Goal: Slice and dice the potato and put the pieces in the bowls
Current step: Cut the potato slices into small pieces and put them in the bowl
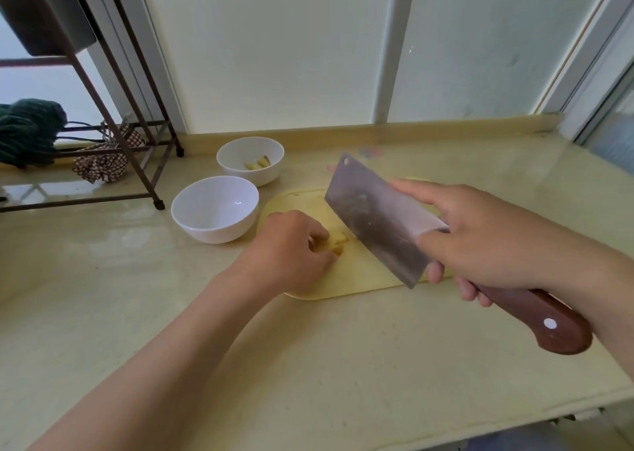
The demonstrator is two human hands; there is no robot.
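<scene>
1. Far left, on the counter (343,364): a metal rack (144,182), with a green cloth (27,131) and a checked cloth (103,164) bunched at its foot.
2. Just right of the rack: near bowl (212,231), white, upright, showing only its glossy inside.
3. Just behind that one: far bowl (271,172), white, holding a few yellow strips (257,164) at the bottom.
4. Beside both bowls: yellow board (360,279), flat on the counter.
5. On the board's left part: left hand (291,248), fingers curled down, pinching the cut potato (338,241), its pale pieces bunched at the fingertips.
6. Right of the potato: cleaver (377,217), blade tilted, edge near the board; touching it or not, cannot tell.
7. Rightmost: right hand (480,237), wrapped round the brown handle (549,323), forefinger laid straight along the blade's flat side.
</scene>
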